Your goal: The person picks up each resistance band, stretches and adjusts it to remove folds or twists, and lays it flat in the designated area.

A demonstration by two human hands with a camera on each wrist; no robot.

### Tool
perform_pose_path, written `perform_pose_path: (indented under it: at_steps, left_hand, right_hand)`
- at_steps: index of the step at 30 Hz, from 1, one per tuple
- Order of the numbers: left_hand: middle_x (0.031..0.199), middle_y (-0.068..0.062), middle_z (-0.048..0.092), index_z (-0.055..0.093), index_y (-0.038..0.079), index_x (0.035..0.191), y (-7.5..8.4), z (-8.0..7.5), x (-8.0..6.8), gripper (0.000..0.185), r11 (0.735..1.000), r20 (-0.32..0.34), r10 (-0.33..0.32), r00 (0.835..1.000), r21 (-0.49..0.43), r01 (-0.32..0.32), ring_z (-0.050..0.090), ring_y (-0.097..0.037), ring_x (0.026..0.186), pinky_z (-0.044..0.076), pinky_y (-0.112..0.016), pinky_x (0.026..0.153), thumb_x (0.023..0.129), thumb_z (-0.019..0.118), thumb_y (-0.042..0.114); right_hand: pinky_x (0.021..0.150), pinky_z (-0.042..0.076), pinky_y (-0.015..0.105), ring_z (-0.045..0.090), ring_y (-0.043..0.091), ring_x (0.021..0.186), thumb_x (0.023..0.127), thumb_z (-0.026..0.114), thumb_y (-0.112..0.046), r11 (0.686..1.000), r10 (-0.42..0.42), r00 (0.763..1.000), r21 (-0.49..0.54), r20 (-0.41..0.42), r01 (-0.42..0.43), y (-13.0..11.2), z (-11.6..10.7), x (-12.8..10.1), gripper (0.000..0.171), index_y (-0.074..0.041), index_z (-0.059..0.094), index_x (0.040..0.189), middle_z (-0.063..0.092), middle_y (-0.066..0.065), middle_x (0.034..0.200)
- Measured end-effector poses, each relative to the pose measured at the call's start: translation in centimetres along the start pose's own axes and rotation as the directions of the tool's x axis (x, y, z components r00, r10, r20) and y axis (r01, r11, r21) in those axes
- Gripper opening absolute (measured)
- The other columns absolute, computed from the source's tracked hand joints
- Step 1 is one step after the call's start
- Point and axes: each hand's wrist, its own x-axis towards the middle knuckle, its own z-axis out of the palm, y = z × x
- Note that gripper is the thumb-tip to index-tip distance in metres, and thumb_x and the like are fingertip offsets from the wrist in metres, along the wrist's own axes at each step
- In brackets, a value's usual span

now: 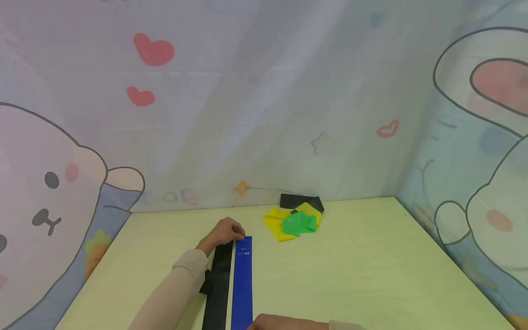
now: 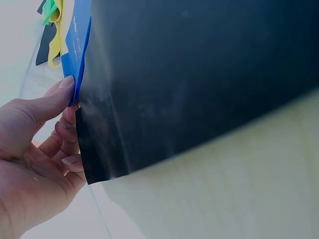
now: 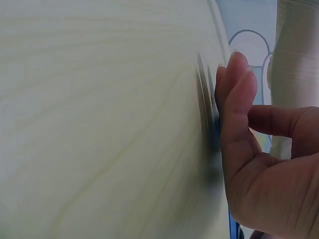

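A blue resistance band [image 1: 242, 284] with white print near its far end lies lengthwise on the table. My left hand [image 1: 224, 231] pinches that far end, its thumb [image 2: 61, 94] on the blue face and its fingers behind. Just left of it runs a wide black resistance band [image 1: 217, 286], whose end reaches the left fingers in the left wrist view. My right hand [image 1: 284, 322] rests at the near part of the blue band, partly cut off by the head view's lower edge. In the right wrist view its fingers [image 3: 239, 94] extend fairly straight along the band.
Crumpled yellow [image 1: 275, 224] and green [image 1: 299, 223] bands lie at the back of the table, with a black band [image 1: 301, 200] behind them. A small black piece [image 1: 205, 283] sticks out by the left sleeve. A printed cloth [image 1: 264, 114] hangs behind the table [image 1: 371, 261].
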Motion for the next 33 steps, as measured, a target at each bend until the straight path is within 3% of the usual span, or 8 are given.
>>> perform_pose_path:
  at_steps: [5, 11, 15, 19, 23, 26, 29, 33]
  left_hand:
    - [0.084, -0.002, 0.073, 0.078, 0.005, 0.092, 0.1, 0.0, -0.1, 0.005, 1.000, -0.003, 0.006, 1.000, -0.009, -0.006, 0.061, -0.014, 0.075, 0.053, -0.034, 0.073, 0.089, 0.074, 0.004]
    - [0.084, -0.001, 0.073, 0.078, 0.004, 0.092, 0.0, 0.0, -0.1, 0.005, 1.000, -0.001, 0.013, 1.000, -0.017, -0.013, 0.062, -0.013, 0.074, 0.054, -0.034, 0.073, 0.089, 0.075, 0.005]
    - [0.084, -0.001, 0.073, 0.078, 0.004, 0.092, 0.0, 0.0, -0.1, 0.005, 1.000, 0.003, 0.011, 1.000, -0.016, -0.011, 0.062, -0.013, 0.075, 0.054, -0.034, 0.074, 0.089, 0.075, 0.006]
    - [0.085, -0.001, 0.073, 0.078, 0.004, 0.093, 0.2, 0.1, 0.0, 0.006, 1.000, 0.008, -0.006, 1.000, -0.021, 0.007, 0.062, -0.014, 0.076, 0.054, -0.034, 0.074, 0.089, 0.075, 0.005]
    - [0.086, -0.002, 0.073, 0.078, 0.004, 0.094, 0.3, 0.0, -0.1, 0.006, 1.000, 0.014, -0.012, 1.000, -0.026, 0.012, 0.063, -0.015, 0.077, 0.055, -0.035, 0.076, 0.089, 0.074, 0.006]
    - [0.086, -0.002, 0.073, 0.078, 0.004, 0.093, 0.3, -0.1, -0.2, 0.006, 0.999, 0.020, 0.016, 1.000, -0.037, -0.015, 0.063, -0.016, 0.076, 0.055, -0.035, 0.074, 0.089, 0.075, 0.005]
    - [0.084, -0.001, 0.072, 0.078, 0.003, 0.092, 0.3, -0.3, -0.3, 0.005, 0.998, 0.019, 0.048, 0.999, -0.035, -0.047, 0.062, -0.014, 0.074, 0.054, -0.033, 0.072, 0.088, 0.074, 0.004]
    - [0.084, -0.001, 0.073, 0.078, 0.003, 0.092, 0.3, -0.2, -0.3, 0.005, 0.999, 0.019, 0.034, 0.999, -0.029, -0.034, 0.062, -0.014, 0.075, 0.054, -0.034, 0.073, 0.088, 0.074, 0.004]
  right_hand:
    - [0.070, 0.056, 0.030, 0.065, 0.016, 0.070, 0.097, 0.067, -0.023, 1.000, -0.018, 1.000, -0.008, 0.004, 0.018, 1.4, -0.3, 1.1, 0.016, -0.011, 0.077, 0.097, 0.072, 0.004, 0.083]
    - [0.056, 0.051, 0.023, 0.053, 0.008, 0.054, 0.092, 0.070, -0.022, 0.979, -0.137, 0.989, -0.161, -0.054, 0.127, 0.3, 0.3, 0.8, 0.018, -0.010, 0.079, 0.081, 0.067, -0.005, 0.064]
    - [0.048, 0.046, 0.016, 0.044, -0.001, 0.045, 0.092, 0.069, -0.024, 0.876, -0.276, 0.960, -0.424, -0.050, 0.230, -2.5, 0.8, -0.8, 0.025, -0.011, 0.077, 0.073, 0.060, -0.015, 0.056]
    - [0.052, 0.048, 0.014, 0.051, -0.007, 0.048, 0.096, 0.066, -0.029, 0.769, -0.288, 0.957, -0.600, -0.020, 0.219, -3.3, 1.0, -0.9, 0.023, -0.017, 0.080, 0.082, 0.061, -0.021, 0.059]
    - [0.058, 0.051, 0.017, 0.060, -0.004, 0.059, 0.097, 0.066, -0.036, 0.796, -0.180, 0.982, -0.594, -0.054, 0.113, -1.3, 0.9, 1.2, 0.020, -0.024, 0.081, 0.093, 0.064, -0.023, 0.067]
    - [0.062, 0.052, 0.018, 0.061, -0.002, 0.062, 0.097, 0.066, -0.035, 0.790, -0.133, 0.988, -0.611, -0.076, 0.060, -1.9, 1.1, 1.0, 0.020, -0.021, 0.080, 0.098, 0.066, -0.019, 0.072]
    - [0.064, 0.052, 0.017, 0.060, -0.003, 0.063, 0.098, 0.065, -0.035, 0.781, -0.139, 0.988, -0.620, -0.064, 0.070, -1.5, 0.9, 1.3, 0.020, -0.020, 0.080, 0.099, 0.066, -0.018, 0.073]
    - [0.059, 0.049, 0.014, 0.058, -0.006, 0.061, 0.097, 0.065, -0.036, 0.732, -0.211, 0.977, -0.668, -0.037, 0.133, -1.8, 1.2, 0.6, 0.021, -0.021, 0.080, 0.097, 0.065, -0.020, 0.071]
